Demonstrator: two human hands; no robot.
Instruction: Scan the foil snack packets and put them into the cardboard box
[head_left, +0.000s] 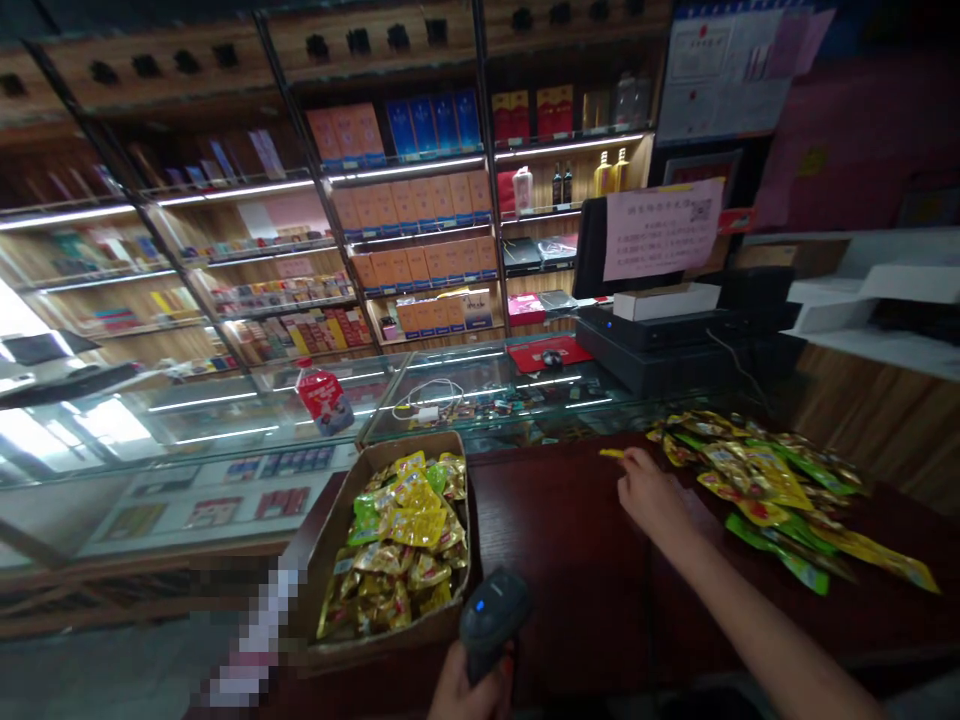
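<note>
Right hand (646, 494) pinched on yellow packet (612, 453), packet jutting left of it, near counter (559, 520) far edge; left hand (466, 697) clamped on scanner (496, 612).

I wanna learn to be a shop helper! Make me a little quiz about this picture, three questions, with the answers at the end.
1. Pick one. What is the left hand holding?
A) a bottle
B) a dark scanner
C) a pen

2. True or false? In the picture, the cardboard box is to the right of the loose pile of packets.

3. Fill in the missing colour: The right hand is pinching a small ____ item.

Key:
1. B
2. False, the box is to the left.
3. yellow
</note>
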